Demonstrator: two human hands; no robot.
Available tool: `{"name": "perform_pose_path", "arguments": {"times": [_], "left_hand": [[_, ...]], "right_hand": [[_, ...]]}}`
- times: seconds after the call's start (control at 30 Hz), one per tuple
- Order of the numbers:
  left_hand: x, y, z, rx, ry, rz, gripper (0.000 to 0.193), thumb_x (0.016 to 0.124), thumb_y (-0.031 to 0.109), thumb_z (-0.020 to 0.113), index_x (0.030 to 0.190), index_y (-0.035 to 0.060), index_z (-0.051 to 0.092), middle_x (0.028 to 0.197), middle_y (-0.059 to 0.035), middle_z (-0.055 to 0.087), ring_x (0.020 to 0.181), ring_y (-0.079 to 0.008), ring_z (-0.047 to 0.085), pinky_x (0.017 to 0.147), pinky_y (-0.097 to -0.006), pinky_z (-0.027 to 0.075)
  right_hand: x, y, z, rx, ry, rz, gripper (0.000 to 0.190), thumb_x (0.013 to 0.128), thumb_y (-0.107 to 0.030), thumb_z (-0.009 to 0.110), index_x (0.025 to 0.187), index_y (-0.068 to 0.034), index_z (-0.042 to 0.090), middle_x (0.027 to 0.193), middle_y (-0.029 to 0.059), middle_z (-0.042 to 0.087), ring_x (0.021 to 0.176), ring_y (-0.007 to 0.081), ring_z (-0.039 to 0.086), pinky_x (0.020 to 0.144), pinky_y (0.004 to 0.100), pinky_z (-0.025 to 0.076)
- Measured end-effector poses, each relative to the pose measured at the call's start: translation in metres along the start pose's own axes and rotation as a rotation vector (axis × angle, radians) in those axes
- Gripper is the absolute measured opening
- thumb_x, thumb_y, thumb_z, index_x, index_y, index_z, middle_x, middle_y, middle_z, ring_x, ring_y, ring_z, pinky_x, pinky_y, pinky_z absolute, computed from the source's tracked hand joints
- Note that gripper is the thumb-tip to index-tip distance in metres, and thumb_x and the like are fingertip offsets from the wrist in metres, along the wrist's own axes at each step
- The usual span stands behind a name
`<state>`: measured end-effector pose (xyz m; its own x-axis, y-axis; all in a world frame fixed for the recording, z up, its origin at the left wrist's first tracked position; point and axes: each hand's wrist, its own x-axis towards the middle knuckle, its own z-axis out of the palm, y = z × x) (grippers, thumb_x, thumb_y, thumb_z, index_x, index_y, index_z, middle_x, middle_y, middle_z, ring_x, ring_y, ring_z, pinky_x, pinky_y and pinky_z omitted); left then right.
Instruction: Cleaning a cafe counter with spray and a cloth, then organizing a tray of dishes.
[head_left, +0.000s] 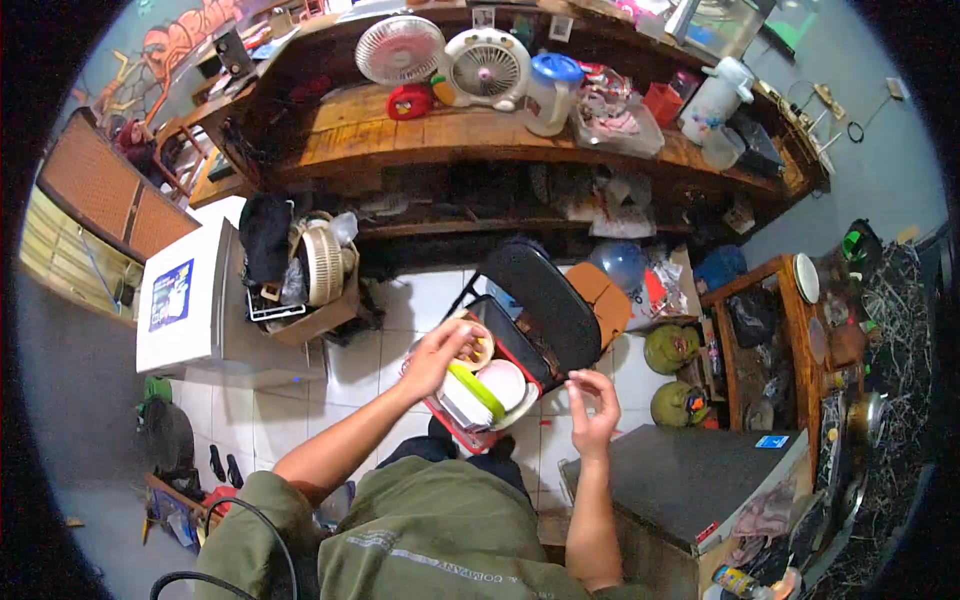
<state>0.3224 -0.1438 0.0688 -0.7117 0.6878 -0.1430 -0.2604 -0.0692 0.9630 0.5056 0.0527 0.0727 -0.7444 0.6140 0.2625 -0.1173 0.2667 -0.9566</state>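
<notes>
My left hand (446, 356) is over a round cream-coloured container (480, 352), its fingers curled at the rim; whether they grip it is unclear. Beside it, in an open black and red bag (491, 311) on a chair, lie a pink round lid (501, 384) and a white item with a lime-green band (476, 394). My right hand (592, 409) is raised to the right of the bag, thumb and fingers apart, with nothing visible between them. The black chair backrest (544, 300) stands just beyond the bag.
A white cabinet (187, 292) and a cardboard box (319, 319) stand left. Ahead is a wooden counter (352, 135) with fans and a pitcher (553, 94). At right are a dark-topped cabinet (690, 472), green character-shaped items (671, 349) and a wooden shelf frame (802, 352).
</notes>
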Motion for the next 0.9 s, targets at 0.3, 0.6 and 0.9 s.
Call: {"name": "perform_pose_path", "arguments": {"times": [0.3,0.6,0.9], "left_hand": [[-0.008,-0.122,-0.083,0.309,0.353,-0.221,0.038,0.099,0.035,0.042,0.103,0.0016,0.061,0.085,-0.0024,0.062,0.075,-0.009,0.056,0.07,-0.023,0.045],[0.015,-0.236,-0.117,0.791,0.415,-0.312,0.043,0.095,0.039,0.05,0.11,0.0001,0.058,0.092,-0.0111,0.065,0.085,-0.0186,0.059,0.08,-0.0309,0.046],[0.065,-0.293,-0.185,0.752,0.444,-0.188,0.043,0.093,0.038,0.054,0.114,0.0002,0.057,0.102,-0.0157,0.059,0.1,-0.0229,0.058,0.088,-0.0333,0.045]], "right_hand": [[-0.057,0.172,-0.03,0.185,0.123,0.654,0.029,0.091,-0.021,0.06,0.114,-0.005,0.052,0.102,0.0055,0.06,0.085,0.013,0.06,0.068,0.0244,0.047],[-0.151,0.299,-0.016,0.156,0.02,1.137,0.036,0.093,-0.033,0.056,0.117,-0.007,0.052,0.103,0.0082,0.062,0.083,0.0159,0.062,0.071,0.0287,0.049],[-0.16,0.346,0.0,0.227,0.225,1.158,0.035,0.095,-0.034,0.053,0.117,-0.006,0.052,0.101,0.0072,0.059,0.087,0.0164,0.059,0.078,0.0326,0.048]]}}
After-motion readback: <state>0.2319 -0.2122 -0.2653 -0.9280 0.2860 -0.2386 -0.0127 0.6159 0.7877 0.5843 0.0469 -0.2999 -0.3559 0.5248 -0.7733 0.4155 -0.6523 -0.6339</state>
